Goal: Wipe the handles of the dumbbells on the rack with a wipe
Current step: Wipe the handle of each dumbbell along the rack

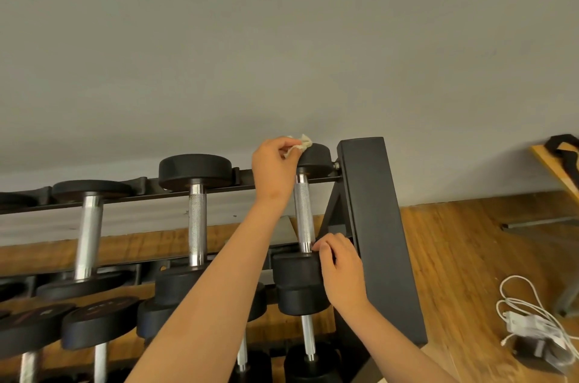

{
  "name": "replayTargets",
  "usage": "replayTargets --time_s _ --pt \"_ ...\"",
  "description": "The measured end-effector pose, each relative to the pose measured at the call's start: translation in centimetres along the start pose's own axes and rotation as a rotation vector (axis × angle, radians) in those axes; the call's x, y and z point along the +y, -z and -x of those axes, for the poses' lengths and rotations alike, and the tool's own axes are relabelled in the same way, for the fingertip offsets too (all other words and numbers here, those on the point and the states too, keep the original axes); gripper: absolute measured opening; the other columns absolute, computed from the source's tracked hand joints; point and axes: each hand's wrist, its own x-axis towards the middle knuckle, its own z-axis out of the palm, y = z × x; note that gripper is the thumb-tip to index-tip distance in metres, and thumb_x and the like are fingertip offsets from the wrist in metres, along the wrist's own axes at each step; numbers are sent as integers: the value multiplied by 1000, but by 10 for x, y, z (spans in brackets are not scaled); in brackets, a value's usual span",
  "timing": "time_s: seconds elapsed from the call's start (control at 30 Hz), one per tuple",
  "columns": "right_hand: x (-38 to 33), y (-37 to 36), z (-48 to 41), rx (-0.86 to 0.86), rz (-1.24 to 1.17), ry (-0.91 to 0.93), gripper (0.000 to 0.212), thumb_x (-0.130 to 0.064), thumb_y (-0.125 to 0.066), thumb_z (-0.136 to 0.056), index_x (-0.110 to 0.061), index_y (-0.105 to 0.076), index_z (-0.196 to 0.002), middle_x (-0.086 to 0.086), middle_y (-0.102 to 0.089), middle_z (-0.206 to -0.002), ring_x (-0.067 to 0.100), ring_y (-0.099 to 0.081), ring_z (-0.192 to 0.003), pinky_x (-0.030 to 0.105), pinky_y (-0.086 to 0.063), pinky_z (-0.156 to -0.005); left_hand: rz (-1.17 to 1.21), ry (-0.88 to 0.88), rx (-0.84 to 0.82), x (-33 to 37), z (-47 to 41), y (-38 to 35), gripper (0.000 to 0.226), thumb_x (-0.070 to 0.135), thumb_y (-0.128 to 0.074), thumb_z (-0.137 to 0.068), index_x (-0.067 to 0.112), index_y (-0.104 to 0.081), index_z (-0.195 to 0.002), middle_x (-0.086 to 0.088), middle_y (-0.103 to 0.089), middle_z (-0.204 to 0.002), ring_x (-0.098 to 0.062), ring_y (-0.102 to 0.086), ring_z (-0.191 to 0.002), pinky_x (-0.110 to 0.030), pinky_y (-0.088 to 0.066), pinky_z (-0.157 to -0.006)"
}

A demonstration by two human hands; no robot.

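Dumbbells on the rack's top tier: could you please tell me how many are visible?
3: the left dumbbell, the middle dumbbell and the right dumbbell; others may be hidden past the picture's left edge.

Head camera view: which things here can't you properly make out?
All in the head view:
Wipe: mostly hidden inside the left hand; only a crumpled corner shows.
Right hand: seen from its back, so grip or mere touch on the dumbbell is unclear.
Lower-row dumbbells: covered by the left forearm, cut off by the bottom edge.
Weight markings: too blurred to read.
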Motion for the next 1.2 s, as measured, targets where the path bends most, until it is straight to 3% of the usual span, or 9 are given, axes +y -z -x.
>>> replayTargets --time_s 0.1,0.2,0.33,0.5,0.63,0.77,0.9,1.0,1.2 --pt "-15 15 -13 51 -29 -34 19 -13 -61 -90 -30 -58 -96 -15 -58 -97 -1 -54 -98 18 -46 -87 28 -1 -91 4 1 0 11 16 -70 -88 15 -76 -97 3 -69 -105 -10 -64 -90 -22 -54 -84" --pt "-47 35 -47 229 -125 6 31 -8 -63 -89 -28 -56 -112 -8 -55 -111 4 -53 -107 16 -43 -92 66 13 -127 7 2 4 13 15 -70 -88 15 -76 -100 2 -70 -104 -6 -65 -87 -19 -54 -83" --pt "-78 41 -102 139 -11 253 39 -7 -62 -91 -17 -55 -128 -2 -50 -125 13 -48 -116 24 -42 -99 66 8 -167 12 3 13 19 10 -63 -91 13 -68 -109 -1 -69 -102 -3 -62 -88 -16 -53 -81" --pt "-80 29 -129 -18 133 324 25 -14 -71 -85 -11 -66 -109 2 -62 -111 17 -50 -105 28 -48 -84 142 79 -186 13 9 24 24 -2 -42 -96 12 -56 -109 -1 -70 -99 15 -58 -84 0 -41 -75" --pt "-86 26 -137 39 183 342 11 -13 -72 -82 -7 -65 -88 2 -62 -93 18 -50 -93 27 -44 -70 206 80 -180 11 21 22 22 -4 -48 -95 10 -60 -107 -3 -69 -107 3 -62 -95 -10 -46 -82" --pt "-92 29 -138 57 232 325 15 -8 -67 -79 -7 -54 -72 3 -55 -79 20 -49 -85 30 -39 -64 266 101 25 6 45 19 21 -1 -50 -96 14 -59 -108 4 -63 -107 -2 -59 -100 -9 -45 -84" --pt "-74 38 -134 90 222 302 7 -5 -61 -86 -11 -61 -90 2 -57 -89 17 -51 -87 32 -47 -69 149 248 4 -21 103 3 20 9 -52 -96 24 -55 -109 9 -58 -109 3 -53 -100 -9 -42 -84" --pt "-63 44 -140 74 188 251 23 -2 -57 -91 -13 -68 -109 7 -61 -102 19 -56 -96 24 -47 -79 28 247 -12 -34 124 -12 15 16 -54 -97 25 -56 -109 11 -59 -106 1 -55 -98 -18 -49 -88" --pt "-65 45 -152 83 95 165 26 -5 -54 -95 -11 -69 -115 8 -70 -102 16 -62 -84 21 -49 -75 -77 258 31 -32 121 -14 11 20 -56 -96 19 -57 -107 6 -59 -105 -5 -57 -92 1 -42 -68"
